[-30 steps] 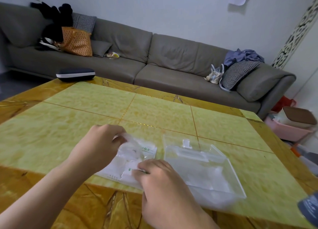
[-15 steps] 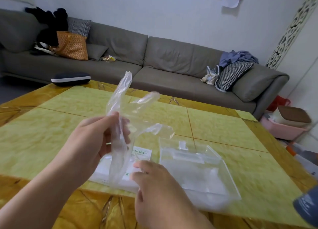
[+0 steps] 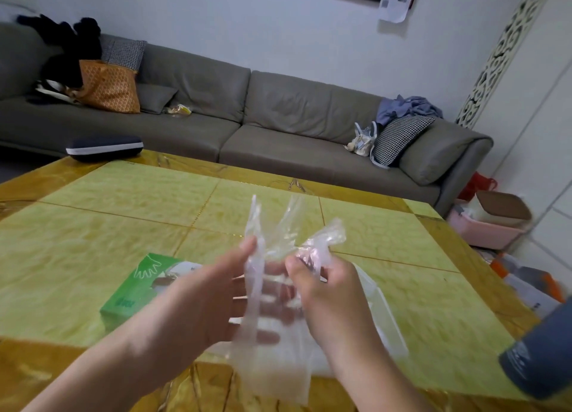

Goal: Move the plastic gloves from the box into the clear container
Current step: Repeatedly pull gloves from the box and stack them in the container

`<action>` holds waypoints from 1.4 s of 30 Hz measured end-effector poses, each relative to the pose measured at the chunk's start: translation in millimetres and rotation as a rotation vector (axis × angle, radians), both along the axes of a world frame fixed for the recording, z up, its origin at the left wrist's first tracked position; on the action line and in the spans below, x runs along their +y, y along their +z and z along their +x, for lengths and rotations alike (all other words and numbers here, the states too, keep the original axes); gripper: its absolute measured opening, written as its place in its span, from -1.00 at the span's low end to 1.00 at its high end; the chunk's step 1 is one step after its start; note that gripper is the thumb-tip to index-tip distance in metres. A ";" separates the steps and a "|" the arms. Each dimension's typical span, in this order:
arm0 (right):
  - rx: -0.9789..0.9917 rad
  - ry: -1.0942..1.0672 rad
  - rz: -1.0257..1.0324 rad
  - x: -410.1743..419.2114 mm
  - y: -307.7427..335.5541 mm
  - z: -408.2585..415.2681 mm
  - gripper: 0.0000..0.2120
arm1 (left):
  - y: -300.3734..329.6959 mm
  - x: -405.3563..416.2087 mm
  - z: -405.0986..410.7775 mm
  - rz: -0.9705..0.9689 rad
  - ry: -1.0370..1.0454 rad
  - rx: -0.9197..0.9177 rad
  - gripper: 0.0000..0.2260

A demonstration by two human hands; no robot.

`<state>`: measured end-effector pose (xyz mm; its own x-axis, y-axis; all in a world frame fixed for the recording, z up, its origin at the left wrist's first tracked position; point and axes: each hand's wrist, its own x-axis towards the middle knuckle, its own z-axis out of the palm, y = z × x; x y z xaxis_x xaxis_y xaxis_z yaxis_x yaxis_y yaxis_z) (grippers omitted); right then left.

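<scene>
Two hands, one plastic glove (image 3: 272, 334) held above the counter (image 3: 93, 241).
Pinched by left hand (image 3: 213, 297) and right hand (image 3: 328, 291), it could be dropped short of the clear container (image 3: 387, 325).

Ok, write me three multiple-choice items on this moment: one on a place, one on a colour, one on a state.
1. Where is the plastic glove?
A. in the container
B. held above the table
C. on the sofa

2. What colour is the glove box?
A. green
B. red
C. black

3. How do the hands stand?
A. both idle
B. only the left grips
C. both grip the glove

B: it hangs between the hands over the table.
A: its top is green.
C: left hand and right hand both pinch it.
</scene>
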<state>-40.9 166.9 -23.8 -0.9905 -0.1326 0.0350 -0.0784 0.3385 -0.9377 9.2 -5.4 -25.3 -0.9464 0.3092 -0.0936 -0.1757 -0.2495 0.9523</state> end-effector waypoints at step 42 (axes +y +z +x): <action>-0.315 0.090 0.191 99.2 3.0 -59.0 -0.92 | -4.3 31.5 6.0 -0.783 0.830 0.311 -0.63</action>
<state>-99.9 266.1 -20.8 -0.9330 -0.1944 -0.3029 0.1658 0.5148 -0.8411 15.2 26.1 -29.6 -0.8463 -0.4498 0.2855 0.0318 0.4923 0.8699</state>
